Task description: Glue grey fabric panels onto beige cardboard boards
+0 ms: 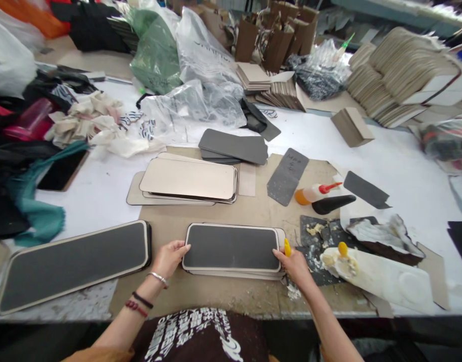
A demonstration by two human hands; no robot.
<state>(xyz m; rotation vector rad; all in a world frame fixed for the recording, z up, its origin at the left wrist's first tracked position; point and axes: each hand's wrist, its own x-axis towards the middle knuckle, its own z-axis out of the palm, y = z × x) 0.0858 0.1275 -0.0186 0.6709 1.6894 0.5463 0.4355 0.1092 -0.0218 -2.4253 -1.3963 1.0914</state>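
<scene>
In front of me a rounded rectangular panel (233, 246), dark grey with a pale border, lies on top of similar pale panels. My left hand (169, 259) pinches its left edge between thumb and fingers. At the right edge, my right hand (293, 264) grips the panel, and a yellow-handled tool (287, 247) sticks up from the same hand; its working end is hidden. Left of my left hand lies a stack of longer dark panels (76, 264) with pale borders. Beyond my hands rests a pile of beige panels (189, 178).
To the right, a white plastic container (397, 279) carries pale glue and a yellow knob. Behind it are a torn glue-crusted container (385, 236) and a red-tipped bottle (316, 193). Grey pieces (233, 146) lie farther back. A phone (63, 171) lies left; stacked boards (412, 70) stand back right.
</scene>
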